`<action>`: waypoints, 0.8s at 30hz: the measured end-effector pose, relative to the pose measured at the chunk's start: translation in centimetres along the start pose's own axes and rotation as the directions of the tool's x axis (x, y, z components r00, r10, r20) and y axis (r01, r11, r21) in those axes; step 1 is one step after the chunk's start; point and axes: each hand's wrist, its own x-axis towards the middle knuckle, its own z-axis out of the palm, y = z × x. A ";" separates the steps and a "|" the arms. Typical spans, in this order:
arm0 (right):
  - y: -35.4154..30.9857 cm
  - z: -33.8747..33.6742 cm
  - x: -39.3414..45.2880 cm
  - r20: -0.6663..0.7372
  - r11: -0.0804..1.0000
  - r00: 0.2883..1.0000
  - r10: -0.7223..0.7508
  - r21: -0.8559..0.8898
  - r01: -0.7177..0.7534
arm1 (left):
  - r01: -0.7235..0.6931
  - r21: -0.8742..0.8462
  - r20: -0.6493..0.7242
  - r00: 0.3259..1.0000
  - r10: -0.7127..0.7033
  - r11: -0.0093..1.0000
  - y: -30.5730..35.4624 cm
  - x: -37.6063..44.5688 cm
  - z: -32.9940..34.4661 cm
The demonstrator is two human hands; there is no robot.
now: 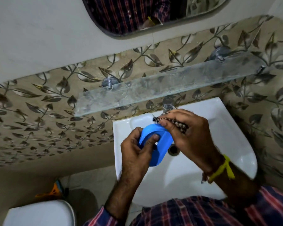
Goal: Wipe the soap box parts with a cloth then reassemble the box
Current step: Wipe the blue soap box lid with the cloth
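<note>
- Blue soap box part (160,144): gripped by left hand (137,149) over white sink (235,144);
- Patterned cloth (178,124): pinched in right hand (191,132), pressed against part's rim.

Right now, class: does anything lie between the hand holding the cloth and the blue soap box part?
Nothing visible. The right hand grips the patterned cloth right at the blue soap box part's upper edge, held by the left hand above the sink.

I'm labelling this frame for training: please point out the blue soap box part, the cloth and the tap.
blue soap box part (160,154): head view, lower outer wall.
cloth (178,125): head view, patterned fold under the right hand.
tap (167,104): head view, metal body.
</note>
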 end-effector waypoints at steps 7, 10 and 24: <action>-0.1 0.5 -0.4 -0.047 0.999 0.999 -0.026 0.035 0.028 | 0.031 -0.177 -0.028 0.999 -0.037 0.984 0.1 1.3 -0.4; 0.3 0.7 0.9 -0.012 0.992 0.996 0.086 0.095 -0.085 | 0.045 -0.184 -0.039 0.998 -0.053 0.982 -0.1 1.0 0.0; -0.7 1.4 0.8 -0.148 0.942 0.973 0.175 0.312 -0.122 | 0.215 -0.583 0.026 0.969 -0.246 0.783 1.1 2.2 1.5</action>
